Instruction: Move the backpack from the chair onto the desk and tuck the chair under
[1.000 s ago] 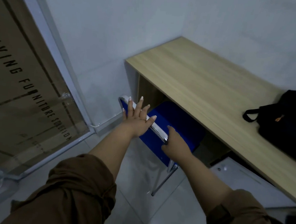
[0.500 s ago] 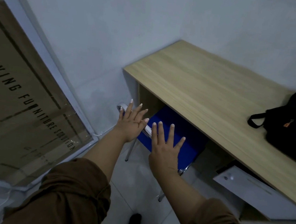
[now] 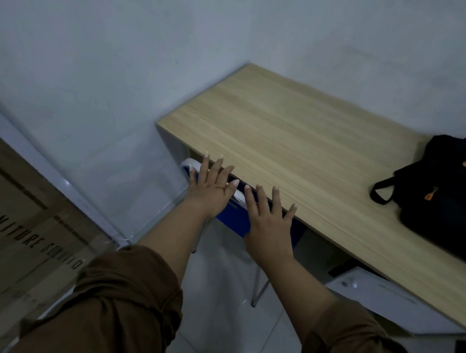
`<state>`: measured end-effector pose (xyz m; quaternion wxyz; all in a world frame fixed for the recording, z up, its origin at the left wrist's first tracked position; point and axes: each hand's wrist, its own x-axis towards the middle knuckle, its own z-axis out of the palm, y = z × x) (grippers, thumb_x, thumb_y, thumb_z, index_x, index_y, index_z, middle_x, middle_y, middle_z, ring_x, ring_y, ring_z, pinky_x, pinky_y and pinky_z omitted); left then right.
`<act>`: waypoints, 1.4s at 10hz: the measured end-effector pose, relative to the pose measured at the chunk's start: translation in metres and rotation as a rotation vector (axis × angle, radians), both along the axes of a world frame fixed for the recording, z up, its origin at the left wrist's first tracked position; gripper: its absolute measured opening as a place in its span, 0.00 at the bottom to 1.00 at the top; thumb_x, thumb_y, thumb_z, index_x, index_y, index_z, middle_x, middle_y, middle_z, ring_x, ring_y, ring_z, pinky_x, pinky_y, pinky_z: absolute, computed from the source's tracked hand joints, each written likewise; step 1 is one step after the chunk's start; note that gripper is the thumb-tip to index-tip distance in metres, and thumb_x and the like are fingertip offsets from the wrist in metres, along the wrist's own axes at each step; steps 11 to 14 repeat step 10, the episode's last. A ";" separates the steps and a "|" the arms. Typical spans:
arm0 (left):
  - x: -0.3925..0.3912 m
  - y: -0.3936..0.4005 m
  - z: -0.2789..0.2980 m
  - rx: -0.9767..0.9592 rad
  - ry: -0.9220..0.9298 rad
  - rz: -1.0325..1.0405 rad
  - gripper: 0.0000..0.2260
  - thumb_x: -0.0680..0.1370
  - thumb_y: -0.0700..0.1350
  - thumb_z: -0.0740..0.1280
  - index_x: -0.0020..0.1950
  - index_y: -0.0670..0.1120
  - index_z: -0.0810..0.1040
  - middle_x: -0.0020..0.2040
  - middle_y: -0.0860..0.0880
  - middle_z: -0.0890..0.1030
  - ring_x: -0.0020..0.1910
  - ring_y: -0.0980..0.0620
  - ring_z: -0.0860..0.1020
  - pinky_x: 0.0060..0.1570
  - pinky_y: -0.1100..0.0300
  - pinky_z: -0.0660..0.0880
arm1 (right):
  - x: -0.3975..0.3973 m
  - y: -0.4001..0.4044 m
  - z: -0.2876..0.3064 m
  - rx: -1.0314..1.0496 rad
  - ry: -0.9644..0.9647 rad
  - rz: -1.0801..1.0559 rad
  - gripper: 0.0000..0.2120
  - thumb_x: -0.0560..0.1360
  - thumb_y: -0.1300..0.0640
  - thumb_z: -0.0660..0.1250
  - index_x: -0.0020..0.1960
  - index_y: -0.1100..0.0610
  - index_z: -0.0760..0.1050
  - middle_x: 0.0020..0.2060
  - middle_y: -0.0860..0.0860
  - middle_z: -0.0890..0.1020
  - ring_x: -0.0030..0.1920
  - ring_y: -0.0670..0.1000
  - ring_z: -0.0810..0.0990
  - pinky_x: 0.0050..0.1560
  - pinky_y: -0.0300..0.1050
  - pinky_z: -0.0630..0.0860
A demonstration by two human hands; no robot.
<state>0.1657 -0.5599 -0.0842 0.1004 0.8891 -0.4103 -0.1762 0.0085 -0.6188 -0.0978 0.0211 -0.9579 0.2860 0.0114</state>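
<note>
A black backpack (image 3: 452, 194) with orange zip pulls lies on the right part of the light wooden desk (image 3: 295, 142). The blue chair (image 3: 233, 219) with a metal frame stands mostly under the desk's front edge; only its backrest and two legs show. My left hand (image 3: 210, 191) is flat against the top of the backrest, fingers spread. My right hand (image 3: 268, 225) is flat against the backrest beside it, fingers spread, holding nothing.
White walls meet in a corner behind the desk. A large cardboard box (image 3: 13, 226) with printed letters leans at the left behind a glass panel. A white drawer unit (image 3: 384, 302) sits under the desk at the right. The floor is pale tile.
The chair has slid further under the desk. Both hands moved forward with the backrest, now at the desk's edge; the right hand went from gripping the frame to lying flat.
</note>
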 end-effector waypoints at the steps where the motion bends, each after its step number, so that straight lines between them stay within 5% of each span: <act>1: 0.010 -0.019 0.002 0.010 0.013 -0.013 0.27 0.81 0.60 0.43 0.79 0.54 0.46 0.80 0.52 0.38 0.76 0.48 0.28 0.73 0.41 0.30 | 0.008 -0.019 0.003 0.012 -0.009 0.004 0.44 0.73 0.54 0.65 0.79 0.50 0.40 0.80 0.54 0.49 0.78 0.64 0.45 0.68 0.77 0.50; 5: 0.024 -0.034 0.003 0.015 0.046 -0.065 0.27 0.80 0.61 0.43 0.78 0.56 0.46 0.80 0.53 0.37 0.75 0.48 0.27 0.70 0.40 0.28 | 0.020 -0.034 0.004 0.028 0.014 -0.023 0.45 0.74 0.59 0.64 0.78 0.48 0.37 0.80 0.52 0.46 0.79 0.60 0.42 0.71 0.74 0.51; 7: 0.008 -0.036 0.015 0.175 0.001 -0.061 0.29 0.81 0.60 0.40 0.79 0.48 0.49 0.81 0.47 0.45 0.76 0.45 0.30 0.73 0.39 0.33 | 0.006 -0.035 0.016 0.324 0.000 -0.041 0.48 0.71 0.55 0.68 0.78 0.45 0.39 0.80 0.49 0.47 0.79 0.57 0.42 0.73 0.70 0.48; 8: -0.010 -0.042 0.023 0.256 -0.059 -0.113 0.29 0.81 0.58 0.41 0.77 0.43 0.57 0.80 0.41 0.52 0.79 0.42 0.38 0.75 0.39 0.38 | -0.013 -0.036 0.027 0.485 -0.006 -0.094 0.47 0.73 0.53 0.68 0.79 0.45 0.38 0.80 0.48 0.45 0.79 0.56 0.42 0.73 0.69 0.47; 9: -0.037 -0.058 0.038 0.329 -0.091 -0.261 0.26 0.82 0.58 0.45 0.71 0.44 0.69 0.73 0.40 0.67 0.75 0.39 0.59 0.75 0.37 0.43 | -0.046 -0.044 0.035 0.571 0.004 -0.177 0.45 0.74 0.52 0.67 0.79 0.46 0.40 0.80 0.48 0.47 0.79 0.56 0.43 0.73 0.69 0.46; 10: -0.064 -0.076 0.052 0.282 0.104 -0.380 0.21 0.82 0.56 0.53 0.66 0.45 0.75 0.66 0.42 0.76 0.65 0.41 0.72 0.70 0.43 0.61 | -0.086 -0.064 0.043 0.543 -0.076 -0.331 0.40 0.75 0.52 0.66 0.79 0.46 0.45 0.80 0.49 0.50 0.79 0.56 0.47 0.74 0.67 0.49; 14: -0.064 -0.076 0.052 0.282 0.104 -0.380 0.21 0.82 0.56 0.53 0.66 0.45 0.75 0.66 0.42 0.76 0.65 0.41 0.72 0.70 0.43 0.61 | -0.086 -0.064 0.043 0.543 -0.076 -0.331 0.40 0.75 0.52 0.66 0.79 0.46 0.45 0.80 0.49 0.50 0.79 0.56 0.47 0.74 0.67 0.49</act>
